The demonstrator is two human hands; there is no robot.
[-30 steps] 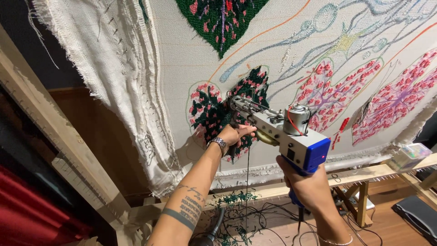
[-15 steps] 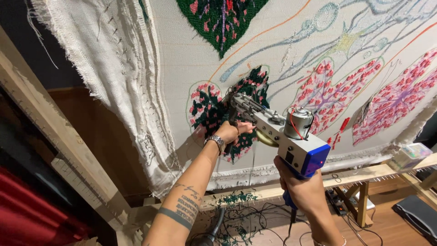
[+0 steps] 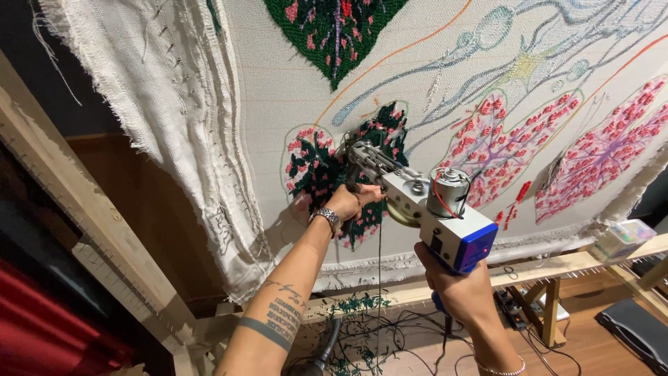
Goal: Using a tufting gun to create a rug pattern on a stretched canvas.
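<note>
My right hand (image 3: 459,289) grips the lower handle of a blue and white tufting gun (image 3: 435,209), whose needle tip presses into a dark green and pink tufted leaf (image 3: 327,170) on the stretched white cloth (image 3: 292,90). My left hand (image 3: 351,200), with a metal watch on the wrist, is closed on the gun's front grip just behind the needle. A thin dark yarn strand (image 3: 379,278) hangs down from the gun.
The cloth is stretched on a wooden frame (image 3: 83,223) with tack strips along its left and bottom rails. Other tufted pink and green leaves fill the upper and right cloth. Cables and green yarn scraps (image 3: 358,306) lie on the floor below. A clear box (image 3: 623,240) sits on the rail at right.
The gun and both hands have shifted slightly up and to the left along the green leaf. The grip of each hand is unchanged.
</note>
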